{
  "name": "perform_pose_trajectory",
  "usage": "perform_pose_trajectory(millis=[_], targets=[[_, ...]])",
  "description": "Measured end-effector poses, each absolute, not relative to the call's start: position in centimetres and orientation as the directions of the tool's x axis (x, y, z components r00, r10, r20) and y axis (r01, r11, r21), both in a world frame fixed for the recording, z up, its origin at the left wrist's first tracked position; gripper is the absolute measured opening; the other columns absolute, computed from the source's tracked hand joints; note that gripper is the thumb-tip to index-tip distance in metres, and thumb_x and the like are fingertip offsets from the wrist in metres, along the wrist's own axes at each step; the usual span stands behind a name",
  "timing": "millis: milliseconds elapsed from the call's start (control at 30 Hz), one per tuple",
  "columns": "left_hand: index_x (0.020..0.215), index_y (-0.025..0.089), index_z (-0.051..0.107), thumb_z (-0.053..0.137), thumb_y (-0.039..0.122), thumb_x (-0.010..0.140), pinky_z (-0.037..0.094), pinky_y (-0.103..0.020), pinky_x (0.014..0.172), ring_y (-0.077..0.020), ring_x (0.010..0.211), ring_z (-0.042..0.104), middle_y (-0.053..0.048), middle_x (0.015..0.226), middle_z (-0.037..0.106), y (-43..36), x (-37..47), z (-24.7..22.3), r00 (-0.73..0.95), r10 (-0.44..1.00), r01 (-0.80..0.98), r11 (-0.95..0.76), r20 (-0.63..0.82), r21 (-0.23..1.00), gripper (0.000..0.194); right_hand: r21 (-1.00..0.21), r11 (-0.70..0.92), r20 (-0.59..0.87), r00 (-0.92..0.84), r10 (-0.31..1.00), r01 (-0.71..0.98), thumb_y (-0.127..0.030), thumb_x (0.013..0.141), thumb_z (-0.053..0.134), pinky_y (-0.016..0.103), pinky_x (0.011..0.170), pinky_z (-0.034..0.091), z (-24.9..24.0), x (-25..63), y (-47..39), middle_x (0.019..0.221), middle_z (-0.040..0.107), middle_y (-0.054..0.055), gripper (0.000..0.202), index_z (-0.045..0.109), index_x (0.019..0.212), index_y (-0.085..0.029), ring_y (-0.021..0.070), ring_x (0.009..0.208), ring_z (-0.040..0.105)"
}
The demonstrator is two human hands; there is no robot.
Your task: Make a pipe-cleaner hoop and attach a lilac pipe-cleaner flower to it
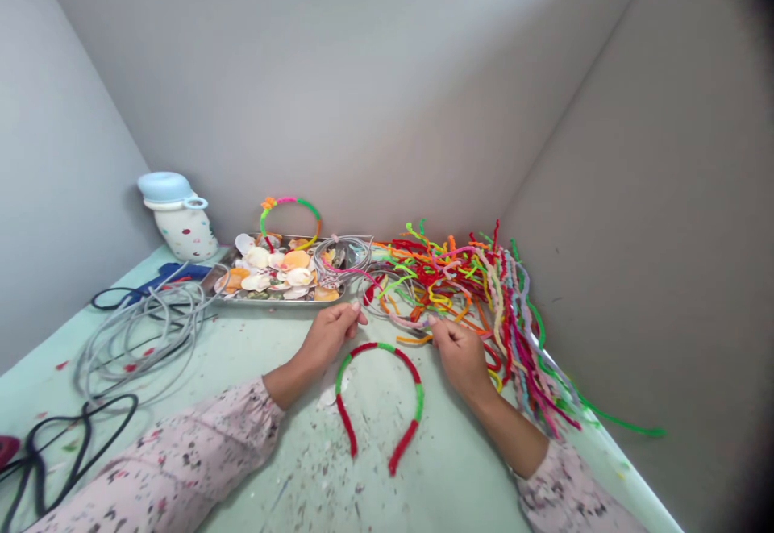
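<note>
A headband [418, 380] wrapped in red and green fuzzy bands lies on the table between my hands, touched by neither. Just above its left side is my left hand [330, 335], fingers curled together; whether anything small is in them is hidden. My right hand [463, 351] pinches the end of a pale pink and lilac pipe cleaner [406, 322] at the near edge of a tangled heap of coloured pipe cleaners [447, 275]. An orange-yellow pipe cleaner [414, 341] lies beside those fingertips.
A metal tray [272, 301] of shells stands at the back, with a multicoloured ring [308, 204] on it. Left are a cup [185, 231] with a blue lid, a blue tool [163, 279], coiled grey cable [139, 347] and black cord [85, 436]. Walls stand behind the table [302, 476].
</note>
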State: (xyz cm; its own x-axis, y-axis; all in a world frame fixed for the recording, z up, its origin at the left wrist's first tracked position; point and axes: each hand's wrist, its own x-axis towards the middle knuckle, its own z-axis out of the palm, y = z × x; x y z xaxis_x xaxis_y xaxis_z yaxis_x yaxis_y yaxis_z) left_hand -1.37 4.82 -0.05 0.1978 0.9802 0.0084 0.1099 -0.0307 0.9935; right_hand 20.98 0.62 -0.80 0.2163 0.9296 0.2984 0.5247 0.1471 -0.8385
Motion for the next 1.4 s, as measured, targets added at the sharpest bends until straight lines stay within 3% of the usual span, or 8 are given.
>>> perform_pose_trajectory(millis=[333, 467, 600, 700, 833, 933, 1167, 1400], targets=[[0.073, 0.014, 0.062, 0.048, 0.058, 0.082, 0.019, -0.023, 0.046, -0.0081, 0.045, 0.03, 0.004, 0.051, 0.041, 4.7, -1.3, 0.4, 0.196, 0.98, 0.063, 0.003, -0.016, 0.998, 0.047, -0.843, 0.092, 0.289, 0.302, 0.908, 0.531, -0.052, 0.086, 0.047, 0.026, 0.054, 0.029, -0.8, 21.1, 0.7, 0.054, 0.042, -0.004, 0.043, 0.042, 0.057, -0.02, 0.0128, 0.056, 0.038], [0.073, 0.014, 0.063, 0.048, 0.057, 0.083, 0.021, -0.023, 0.047, -0.0088, 0.047, 0.032, 0.004, 0.051, 0.041, 4.6, -1.2, 0.2, 0.206, 0.979, 0.112, -0.028, 0.004, 0.993, 0.047, -0.906, 0.047, 0.223, 0.381, 0.897, 0.42, -0.053, 0.08, 0.055, 0.027, 0.062, 0.039, -1.0, 21.3, 1.2, 0.068, 0.057, 0.0, 0.033, 0.056, 0.079, -0.021, 0.0162, 0.064, 0.05], [0.073, 0.014, 0.063, 0.047, 0.055, 0.084, 0.021, -0.023, 0.047, -0.009, 0.047, 0.031, 0.004, 0.051, 0.04, 4.5, -1.2, 0.0, 0.227, 0.974, 0.157, -0.054, 0.017, 0.986, 0.045, -0.946, 0.033, 0.182, 0.444, 0.877, 0.323, -0.053, 0.075, 0.063, 0.029, 0.064, 0.045, -1.3, 21.7, 2.8, 0.08, 0.06, 0.003, 0.045, 0.053, 0.105, -0.02, 0.018, 0.068, 0.056], [0.073, 0.014, 0.062, 0.047, 0.055, 0.084, 0.019, -0.023, 0.047, -0.009, 0.046, 0.029, 0.005, 0.05, 0.039, 4.6, -1.2, -0.2, 0.243, 0.97, 0.169, -0.054, 0.011, 0.984, 0.045, -0.935, 0.065, 0.219, 0.427, 0.877, 0.347, -0.051, 0.078, 0.06, 0.029, 0.065, 0.046, -1.1, 21.8, 3.9, 0.083, 0.062, 0.004, 0.044, 0.055, 0.109, -0.02, 0.0187, 0.07, 0.058], [0.073, 0.015, 0.062, 0.047, 0.056, 0.083, 0.021, -0.023, 0.047, -0.0092, 0.046, 0.03, 0.005, 0.05, 0.038, 4.7, -1.2, -0.2, 0.249, 0.969, 0.17, -0.049, 0.005, 0.984, 0.045, -0.89, 0.103, 0.3, 0.4, 0.866, 0.443, -0.048, 0.082, 0.056, 0.031, 0.071, 0.045, -0.6, 21.5, 3.8, 0.082, 0.065, 0.005, 0.031, 0.065, 0.092, -0.02, 0.0197, 0.074, 0.058], [0.073, 0.014, 0.062, 0.048, 0.057, 0.083, 0.021, -0.022, 0.047, -0.0092, 0.047, 0.031, 0.005, 0.052, 0.039, 4.7, -1.2, -0.3, 0.255, 0.967, 0.175, -0.054, 0.008, 0.983, 0.045, -0.834, 0.154, 0.392, 0.373, 0.841, 0.53, -0.045, 0.084, 0.055, 0.031, 0.074, 0.045, -0.6, 21.2, 2.9, 0.086, 0.068, 0.006, 0.029, 0.067, 0.091, -0.019, 0.0197, 0.076, 0.059], [0.074, 0.013, 0.061, 0.047, 0.056, 0.084, 0.021, -0.022, 0.047, -0.0092, 0.048, 0.03, 0.006, 0.051, 0.035, 4.6, -1.1, -0.2, 0.245, 0.969, 0.202, -0.051, 0.0, 0.978, 0.045, -0.672, 0.313, 0.544, 0.16, 0.824, 0.671, -0.029, 0.088, 0.048, 0.032, 0.08, 0.048, -1.3, 21.3, 2.2, 0.096, 0.068, 0.007, 0.023, 0.067, 0.098, -0.019, 0.0194, 0.088, 0.062], [0.074, 0.013, 0.061, 0.046, 0.055, 0.085, 0.021, -0.022, 0.046, -0.0091, 0.048, 0.03, 0.006, 0.052, 0.035, 4.6, -1.2, -0.4, 0.262, 0.965, 0.216, -0.071, 0.013, 0.974, 0.045, -0.51, 0.251, 0.534, 0.074, 0.843, 0.823, -0.018, 0.086, 0.045, 0.035, 0.092, 0.047, -0.4, 21.2, 2.5, 0.115, 0.062, 0.012, 0.039, 0.055, 0.124, -0.014, 0.0213, 0.103, 0.059]])
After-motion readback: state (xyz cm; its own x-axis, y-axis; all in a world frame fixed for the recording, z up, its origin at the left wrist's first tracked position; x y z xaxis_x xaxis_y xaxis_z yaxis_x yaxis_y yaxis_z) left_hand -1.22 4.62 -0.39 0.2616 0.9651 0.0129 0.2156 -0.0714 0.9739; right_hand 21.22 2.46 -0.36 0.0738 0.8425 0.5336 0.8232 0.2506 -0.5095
